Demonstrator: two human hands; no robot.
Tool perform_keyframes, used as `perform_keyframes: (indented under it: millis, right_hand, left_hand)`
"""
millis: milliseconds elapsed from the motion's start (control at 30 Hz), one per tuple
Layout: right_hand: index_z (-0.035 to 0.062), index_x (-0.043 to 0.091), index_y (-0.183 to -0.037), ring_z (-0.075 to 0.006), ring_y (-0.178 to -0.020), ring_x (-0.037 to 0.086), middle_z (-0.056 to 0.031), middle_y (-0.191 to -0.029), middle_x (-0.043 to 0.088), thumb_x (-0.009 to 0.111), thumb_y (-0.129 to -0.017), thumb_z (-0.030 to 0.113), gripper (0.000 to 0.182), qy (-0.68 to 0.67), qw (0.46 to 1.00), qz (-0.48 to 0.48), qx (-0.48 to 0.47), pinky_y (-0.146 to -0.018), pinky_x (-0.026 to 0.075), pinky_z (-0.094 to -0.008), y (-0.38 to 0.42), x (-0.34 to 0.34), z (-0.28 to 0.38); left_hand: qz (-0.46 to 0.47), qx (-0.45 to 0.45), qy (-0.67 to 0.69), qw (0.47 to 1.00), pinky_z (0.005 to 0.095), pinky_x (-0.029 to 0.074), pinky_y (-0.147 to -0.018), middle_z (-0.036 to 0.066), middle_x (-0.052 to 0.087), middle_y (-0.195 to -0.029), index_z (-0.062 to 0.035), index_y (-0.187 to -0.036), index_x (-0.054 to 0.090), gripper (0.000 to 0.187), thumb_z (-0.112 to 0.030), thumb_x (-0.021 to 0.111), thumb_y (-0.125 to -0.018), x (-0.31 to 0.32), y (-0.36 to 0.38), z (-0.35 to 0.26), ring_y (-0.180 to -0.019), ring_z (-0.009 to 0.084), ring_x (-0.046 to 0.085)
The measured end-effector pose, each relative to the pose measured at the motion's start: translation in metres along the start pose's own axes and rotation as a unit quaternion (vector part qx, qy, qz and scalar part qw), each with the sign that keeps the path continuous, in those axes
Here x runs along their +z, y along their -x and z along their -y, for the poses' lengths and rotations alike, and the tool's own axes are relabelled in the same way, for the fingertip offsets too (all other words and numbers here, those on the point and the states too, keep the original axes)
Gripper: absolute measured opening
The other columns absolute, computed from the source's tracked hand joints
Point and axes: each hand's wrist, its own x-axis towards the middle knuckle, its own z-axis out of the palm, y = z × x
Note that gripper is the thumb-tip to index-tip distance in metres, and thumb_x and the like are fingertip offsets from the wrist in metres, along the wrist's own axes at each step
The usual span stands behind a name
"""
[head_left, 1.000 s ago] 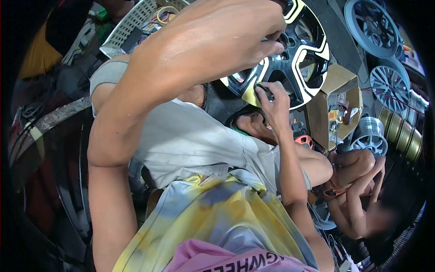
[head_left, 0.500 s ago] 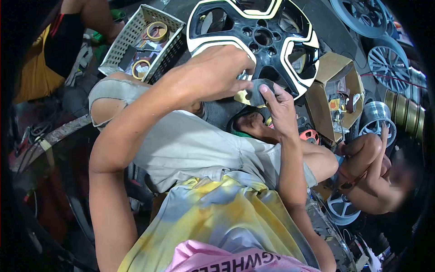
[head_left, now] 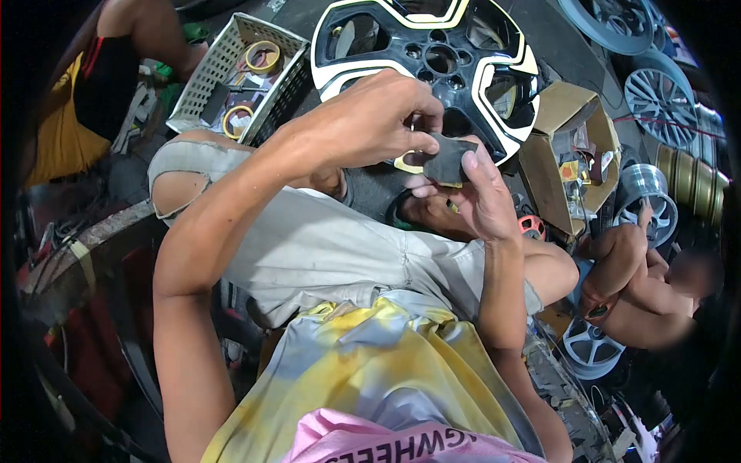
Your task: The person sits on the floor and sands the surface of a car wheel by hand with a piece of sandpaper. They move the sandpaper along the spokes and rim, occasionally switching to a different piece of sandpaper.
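Note:
A small dark grey piece of sandpaper [head_left: 448,163] is held up in front of the wheel's lower edge. My right hand [head_left: 490,202] grips it from the right, thumb on the dark face and fingers behind. My left hand [head_left: 378,116] is curled at the other side, its thumb and fingertips closed at the sheet's upper left edge. Beyond both hands lies a black and white alloy wheel [head_left: 396,55] with yellowish edge lines; my left hand and the sandpaper cover part of its lower rim.
A pale perforated basket [head_left: 272,116] with tape rolls stands left of the wheel. To the right is an open cardboard box [head_left: 552,166] holding scraps. Several wheels [head_left: 660,108] line the far right, where another person [head_left: 633,293] crouches. Another person's leg [head_left: 147,35] shows at upper left.
The sandpaper has turned to show more of its dark face. My right hand has moved slightly down and right, its fingers more spread behind the sheet. My left hand stays at the sheet's edge.

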Motion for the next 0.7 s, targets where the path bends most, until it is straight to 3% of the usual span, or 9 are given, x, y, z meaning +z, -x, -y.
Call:
perform_keyframes:
  millis: [33, 67, 100, 200, 300, 333, 400, 533, 700]
  right_hand:
    - [0.0010, 0.055, -0.125, -0.0287, -0.101, 0.073, -0.0167, -0.123, 0.068, 0.050, -0.111, 0.023, 0.027, 0.020, 0.999, 0.024, -0.003, -0.086, 0.061, -0.0391, 0.001, -0.002, 0.000]
    - [0.0004, 0.060, -0.120, -0.0173, -0.088, 0.070, -0.0105, -0.107, 0.069, 0.058, -0.108, 0.019, 0.023, 0.030, 0.998, -0.046, -0.003, -0.076, 0.056, -0.0293, 0.004, 0.009, 0.000]
    - [0.0004, 0.060, -0.120, -0.0173, -0.088, 0.070, -0.0105, -0.107, 0.069, 0.058, -0.108, 0.019, 0.023, 0.031, 0.998, -0.046, -0.001, -0.076, 0.056, -0.0293, 0.002, 0.004, -0.005]
    - [-0.0020, 0.072, -0.110, -0.0015, -0.070, 0.043, 0.0052, -0.080, 0.052, 0.076, -0.097, 0.014, 0.021, 0.358, 0.910, -0.189, -0.087, -0.062, 0.037, -0.0195, -0.008, 0.002, -0.028]
    - [-0.0014, 0.073, -0.108, -0.0277, -0.073, 0.067, -0.0139, -0.090, 0.066, 0.077, -0.091, 0.017, 0.025, 0.634, 0.727, -0.146, -0.222, -0.065, 0.052, -0.0382, -0.028, -0.020, -0.078]
    - [-0.0014, 0.073, -0.108, -0.0277, -0.073, 0.067, -0.0139, -0.090, 0.066, 0.077, -0.091, 0.017, 0.025, 0.634, 0.727, -0.145, -0.220, -0.065, 0.052, -0.0382, -0.035, -0.018, -0.088]
    - [0.0020, 0.071, -0.116, -0.0435, -0.089, 0.069, -0.0222, -0.103, 0.067, 0.072, -0.094, 0.019, 0.028, 0.691, 0.697, -0.155, -0.112, -0.077, 0.055, -0.0487, -0.043, -0.009, -0.101]
    - [0.0026, 0.066, -0.121, -0.0445, -0.092, 0.068, -0.0244, -0.105, 0.066, 0.063, -0.099, 0.019, 0.027, 0.736, 0.658, -0.153, -0.042, -0.079, 0.054, -0.0526, -0.037, 0.012, -0.108]
    - [0.0011, 0.064, -0.113, -0.0471, -0.090, 0.067, -0.0252, -0.104, 0.066, 0.059, -0.100, 0.017, 0.021, 0.727, 0.669, -0.148, -0.045, -0.079, 0.053, -0.0549, -0.051, 0.005, -0.118]
  left_hand:
    - [-0.002, -0.003, 0.002, 1.000, 0.0384, 0.053, -0.074, 0.016, 0.071, -0.091, 0.0016, -0.099, 0.073, 0.022, -0.013, 0.080, -0.084, 0.001, 0.001, 0.002, -0.082, 0.0303, 0.067]
    - [-0.021, 0.035, -0.011, 0.999, 0.0399, 0.053, -0.076, 0.016, 0.071, -0.095, 0.0011, -0.102, 0.072, 0.026, -0.013, 0.080, -0.083, 0.002, 0.002, 0.003, -0.086, 0.0316, 0.068]
    - [-0.039, 0.073, -0.024, 0.996, 0.0414, 0.054, -0.079, 0.016, 0.071, -0.100, 0.0006, -0.106, 0.072, 0.030, -0.014, 0.081, -0.081, 0.003, 0.003, 0.005, -0.090, 0.0330, 0.069]
    - [-0.099, 0.072, -0.099, 0.988, 0.0438, 0.054, -0.082, 0.016, 0.071, -0.100, -0.0008, -0.111, 0.071, 0.033, -0.016, 0.081, -0.083, -0.005, 0.006, 0.003, -0.093, 0.0363, 0.069]
    - [-0.141, 0.093, -0.132, 0.977, 0.0432, 0.054, -0.080, 0.015, 0.070, -0.099, -0.0011, -0.109, 0.071, 0.028, -0.017, 0.078, -0.087, -0.018, 0.006, -0.003, -0.089, 0.0370, 0.068]
    - [-0.142, 0.088, -0.141, 0.976, 0.0430, 0.054, -0.078, 0.015, 0.070, -0.097, -0.0005, -0.108, 0.071, 0.027, -0.018, 0.077, -0.089, -0.023, 0.008, -0.012, -0.087, 0.0366, 0.068]
    - [-0.160, 0.105, -0.151, 0.970, 0.0425, 0.053, -0.075, 0.014, 0.069, -0.093, 0.0008, -0.104, 0.071, 0.025, -0.020, 0.075, -0.091, -0.028, 0.009, -0.021, -0.083, 0.0352, 0.067]
    - [-0.205, 0.139, -0.141, 0.959, 0.0476, 0.055, -0.078, 0.019, 0.071, -0.087, 0.0013, -0.097, 0.073, 0.024, -0.021, 0.076, -0.088, -0.038, 0.014, -0.028, -0.088, 0.0396, 0.070]
    - [-0.100, 0.068, -0.122, 0.985, 0.0451, 0.053, -0.082, 0.019, 0.066, -0.095, 0.0044, -0.097, 0.065, 0.023, -0.018, 0.070, -0.095, -0.068, 0.027, -0.054, -0.092, 0.0373, 0.066]
